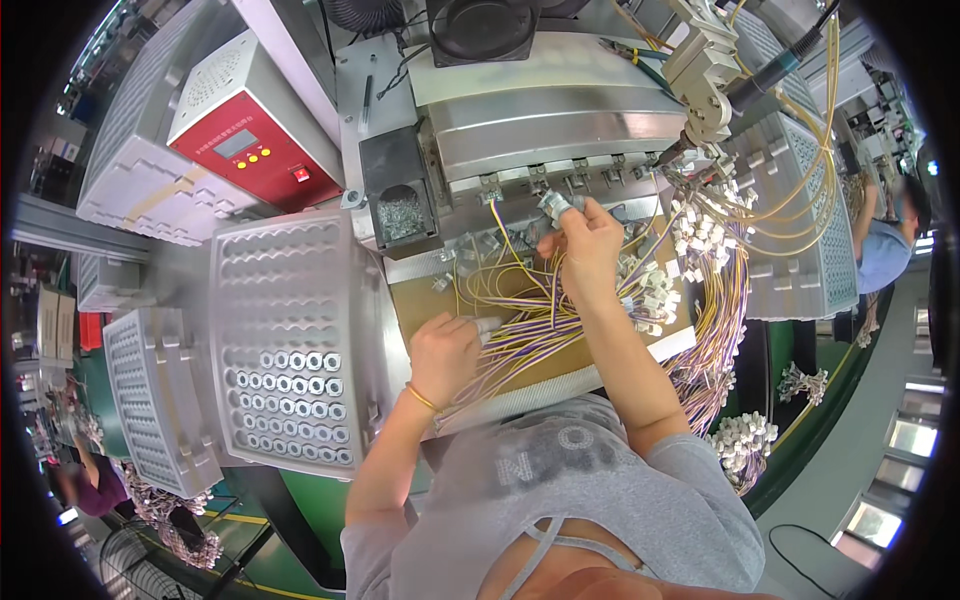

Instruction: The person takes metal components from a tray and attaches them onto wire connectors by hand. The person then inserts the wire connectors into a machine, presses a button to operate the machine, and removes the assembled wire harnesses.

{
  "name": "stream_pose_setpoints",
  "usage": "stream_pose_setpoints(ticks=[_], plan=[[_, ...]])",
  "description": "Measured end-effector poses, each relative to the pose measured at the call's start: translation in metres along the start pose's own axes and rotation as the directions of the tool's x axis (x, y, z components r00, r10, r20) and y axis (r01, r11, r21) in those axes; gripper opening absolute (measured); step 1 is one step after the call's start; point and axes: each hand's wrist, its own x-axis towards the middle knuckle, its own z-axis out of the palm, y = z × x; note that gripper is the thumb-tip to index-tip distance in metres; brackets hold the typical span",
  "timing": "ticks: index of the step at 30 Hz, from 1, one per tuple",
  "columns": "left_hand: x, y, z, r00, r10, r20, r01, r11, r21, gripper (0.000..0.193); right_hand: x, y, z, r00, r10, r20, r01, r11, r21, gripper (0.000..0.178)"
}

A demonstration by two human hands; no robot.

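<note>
On the counter (560, 385), the right hand (585, 240) pinches a small connector (556, 206); the left hand (445, 345) closes on yellow-purple wires (520, 330).

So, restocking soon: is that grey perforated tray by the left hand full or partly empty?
Partly empty: the grey tray holds ring parts only in its lower rows.

Left hand (445, 352) curled low; right hand (585, 240) raised, fingers pinched.

Wire bundle (545, 320) is laid on the board (430, 300); tray of rings (290, 340) is placed left, machine (550, 120) behind.
</note>
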Motion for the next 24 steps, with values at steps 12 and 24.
stream_pose_setpoints(ticks=[12,24], plan=[[-0.001,0.006,-0.068,0.966,-0.237,-0.103,0.231,0.971,-0.063,0.019,0.007,-0.018,-0.018,0.938,-0.255,0.236,0.347,0.676,-0.65,0.018],[-0.009,0.02,-0.063,0.895,-0.416,-0.16,0.366,0.891,-0.269,0.022,0.015,-0.007,0.011,0.986,-0.036,0.163,0.071,0.973,-0.219,0.024]])
